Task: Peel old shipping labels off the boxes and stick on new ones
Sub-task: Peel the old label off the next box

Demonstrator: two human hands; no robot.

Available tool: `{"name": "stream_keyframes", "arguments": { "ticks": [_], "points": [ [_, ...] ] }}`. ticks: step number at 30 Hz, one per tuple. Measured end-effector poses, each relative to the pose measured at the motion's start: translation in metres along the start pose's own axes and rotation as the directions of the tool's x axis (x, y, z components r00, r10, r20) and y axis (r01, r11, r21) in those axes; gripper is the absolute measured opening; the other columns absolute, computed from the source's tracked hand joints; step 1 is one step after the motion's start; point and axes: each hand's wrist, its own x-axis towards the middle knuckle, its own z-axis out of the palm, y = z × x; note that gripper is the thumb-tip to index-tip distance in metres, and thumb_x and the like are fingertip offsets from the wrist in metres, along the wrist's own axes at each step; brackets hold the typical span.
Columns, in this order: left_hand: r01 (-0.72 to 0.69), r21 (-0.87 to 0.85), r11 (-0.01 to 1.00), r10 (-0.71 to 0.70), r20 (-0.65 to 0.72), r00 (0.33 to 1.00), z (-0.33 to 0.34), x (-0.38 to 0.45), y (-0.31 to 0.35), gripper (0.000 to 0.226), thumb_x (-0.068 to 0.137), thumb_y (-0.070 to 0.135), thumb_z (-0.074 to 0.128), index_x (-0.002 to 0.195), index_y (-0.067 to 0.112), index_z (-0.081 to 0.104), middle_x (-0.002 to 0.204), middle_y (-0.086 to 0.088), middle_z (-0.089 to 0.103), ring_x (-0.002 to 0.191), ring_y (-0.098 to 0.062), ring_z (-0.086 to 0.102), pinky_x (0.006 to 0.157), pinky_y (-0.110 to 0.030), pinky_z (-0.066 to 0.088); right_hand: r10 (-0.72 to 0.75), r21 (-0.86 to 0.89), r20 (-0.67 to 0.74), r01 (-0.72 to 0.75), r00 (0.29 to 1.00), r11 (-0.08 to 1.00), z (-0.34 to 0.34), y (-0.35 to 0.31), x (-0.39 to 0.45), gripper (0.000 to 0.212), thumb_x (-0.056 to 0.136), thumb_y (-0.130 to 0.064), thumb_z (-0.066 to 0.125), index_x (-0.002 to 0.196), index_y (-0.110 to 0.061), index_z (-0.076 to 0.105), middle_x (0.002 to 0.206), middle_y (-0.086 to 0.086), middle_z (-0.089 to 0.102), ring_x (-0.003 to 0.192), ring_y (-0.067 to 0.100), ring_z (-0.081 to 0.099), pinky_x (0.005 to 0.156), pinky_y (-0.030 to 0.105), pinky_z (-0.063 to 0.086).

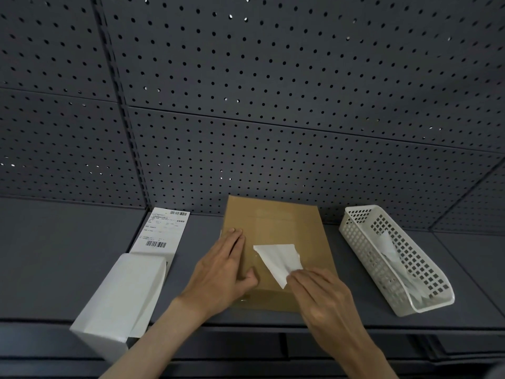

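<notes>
Cardboard box (276, 250), one, is lying flat on the dark grey counter (68, 255) before a perforated grey wall, the left hand (221, 272) pressing open-palmed on it, the right hand (322, 296) pinching one half-peeled white label (278, 259), with one printed label sheet (161, 231), one white box (120, 299) and one white basket (396, 258) flanking.

wall: dark grey pegboard (273, 77) | surface: dark grey shelf (54, 255) | light: dim
</notes>
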Motion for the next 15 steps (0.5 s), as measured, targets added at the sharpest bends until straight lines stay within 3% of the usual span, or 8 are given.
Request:
{"name": "stream_keyframes", "arguments": {
  "ticks": [4,9,15],
  "points": [
    [0.009,-0.004,1.0,-0.009,0.003,1.0,0.002,0.0007,-0.0009,0.083,0.093,0.055,0.044,0.159,0.013,0.015,0.167,0.006,0.005,0.152,-0.005,-0.004,0.114,-0.017,-0.005,-0.024,-0.015,-0.023,0.024,0.999,1.0,-0.0031,-0.0002,-0.0027,0.03,0.092,0.001,0.05,0.083,-0.002,0.078,0.085,0.01,0.076,0.077,0.02,0.074,0.08,0.031,0.06],
    [0.014,0.002,1.0,-0.014,0.006,1.0,0.0034,0.0003,-0.0014,0.083,0.093,0.056,0.041,0.159,0.015,0.013,0.167,0.008,0.003,0.151,-0.003,-0.006,0.115,-0.017,-0.004,-0.033,-0.017,-0.032,0.032,0.999,0.999,-0.0056,-0.002,-0.0064,0.051,0.106,-0.002,0.032,0.086,-0.001,0.079,0.089,0.012,0.077,0.081,0.022,0.075,0.082,0.032,0.059],
    [0.008,0.008,1.0,-0.008,0.0,1.0,0.0028,0.0,-0.0017,0.082,0.093,0.055,0.042,0.159,0.015,0.016,0.167,0.006,0.007,0.152,-0.004,-0.003,0.116,-0.017,-0.003,-0.033,-0.047,-0.018,0.033,0.999,0.998,-0.0067,-0.0028,-0.0108,0.031,0.095,0.0,0.05,0.087,0.0,0.079,0.09,0.013,0.077,0.082,0.023,0.076,0.083,0.032,0.059]
  ]
}}
